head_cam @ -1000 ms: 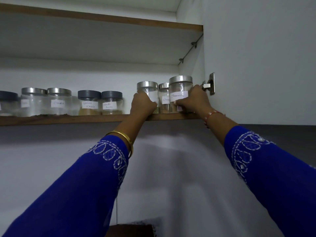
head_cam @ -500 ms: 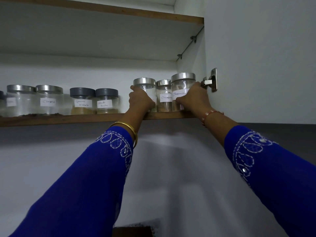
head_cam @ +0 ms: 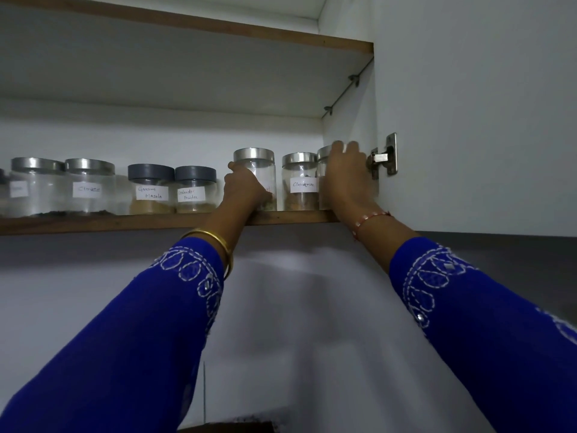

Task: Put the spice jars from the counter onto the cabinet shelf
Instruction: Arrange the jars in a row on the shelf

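Note:
A row of clear spice jars stands on the wooden cabinet shelf (head_cam: 125, 221). My left hand (head_cam: 245, 190) is wrapped around a steel-lidded jar (head_cam: 259, 170) whose label it mostly hides. To its right stands a jar labelled Cinnamon (head_cam: 300, 182). My right hand (head_cam: 345, 179) covers the rightmost steel-lidded jar (head_cam: 323, 154) in the shelf's right corner, gripping it from the front. Further left stand two grey-lidded jars, Garam Masala (head_cam: 150, 190) and Coriander Powder (head_cam: 195, 190), then a Cloves jar (head_cam: 89, 187).
The cabinet's white side wall and door hinge (head_cam: 385, 157) sit directly right of my right hand. An upper shelf (head_cam: 187, 23) runs overhead. Another steel-lidded jar (head_cam: 36, 185) stands at the far left. A white wall lies below the shelf.
My right hand has slid the rightmost jar further back into the corner and now covers its label. My left hand stays on its jar. The view has shifted slightly.

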`<action>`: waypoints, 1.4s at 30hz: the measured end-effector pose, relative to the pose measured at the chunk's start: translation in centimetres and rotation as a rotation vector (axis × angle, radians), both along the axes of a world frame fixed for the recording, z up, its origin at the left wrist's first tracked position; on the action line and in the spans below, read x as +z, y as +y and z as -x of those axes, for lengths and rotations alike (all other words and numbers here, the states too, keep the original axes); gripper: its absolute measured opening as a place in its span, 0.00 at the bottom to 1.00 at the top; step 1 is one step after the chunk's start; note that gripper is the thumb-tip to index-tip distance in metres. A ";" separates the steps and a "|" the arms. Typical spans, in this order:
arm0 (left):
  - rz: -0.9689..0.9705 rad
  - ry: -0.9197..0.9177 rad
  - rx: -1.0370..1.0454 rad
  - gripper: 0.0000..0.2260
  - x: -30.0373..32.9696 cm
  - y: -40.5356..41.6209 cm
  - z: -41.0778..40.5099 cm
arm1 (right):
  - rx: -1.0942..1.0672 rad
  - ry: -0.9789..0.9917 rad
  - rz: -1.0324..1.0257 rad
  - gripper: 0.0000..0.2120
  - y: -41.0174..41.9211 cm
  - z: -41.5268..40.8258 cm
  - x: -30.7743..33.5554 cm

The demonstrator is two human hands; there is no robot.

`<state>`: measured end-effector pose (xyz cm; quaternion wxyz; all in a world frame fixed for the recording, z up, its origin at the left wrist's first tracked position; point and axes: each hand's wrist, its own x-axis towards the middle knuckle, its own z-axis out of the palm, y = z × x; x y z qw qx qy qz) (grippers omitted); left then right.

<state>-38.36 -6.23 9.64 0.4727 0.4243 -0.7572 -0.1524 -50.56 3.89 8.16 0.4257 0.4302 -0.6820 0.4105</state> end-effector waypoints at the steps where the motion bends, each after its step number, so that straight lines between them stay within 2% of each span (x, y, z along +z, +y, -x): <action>1: 0.004 0.002 -0.004 0.48 0.0 0.0 0.0 | 0.026 0.026 -0.023 0.19 -0.3 -0.5 0.3; 5: 0.020 -0.014 0.003 0.48 0.0 -0.1 -0.2 | 0.123 -0.001 -0.098 0.16 -2.0 -2.1 1.4; 11: 0.048 -0.032 0.003 0.46 0.1 -0.9 -0.5 | 0.095 0.032 -0.134 0.15 -4.6 -3.4 3.1; 16: 0.055 -0.064 0.014 0.45 0.2 -1.7 -1.3 | 0.066 -0.078 -0.268 0.16 -6.7 -2.4 3.0; 21: 0.064 -0.080 0.032 0.44 0.3 -1.9 -2.5 | 0.107 -0.098 -0.166 0.19 -6.9 -2.5 3.9; 28: 0.077 -0.047 0.023 0.41 0.2 -2.3 -3.3 | 0.193 -0.087 -0.042 0.12 -7.1 -1.6 5.0; 32: 0.082 -0.060 0.030 0.41 0.2 -2.2 -3.2 | 0.248 -0.093 -0.065 0.10 -7.2 -1.3 5.3; 39: 0.085 -0.052 0.031 0.41 0.2 -2.4 -3.1 | 0.217 -0.136 -0.026 0.17 -7.8 -1.6 4.6; 42: 0.095 -0.060 0.040 0.42 0.2 -2.5 -3.0 | 0.178 -0.144 -0.086 0.19 -8.5 -1.9 3.9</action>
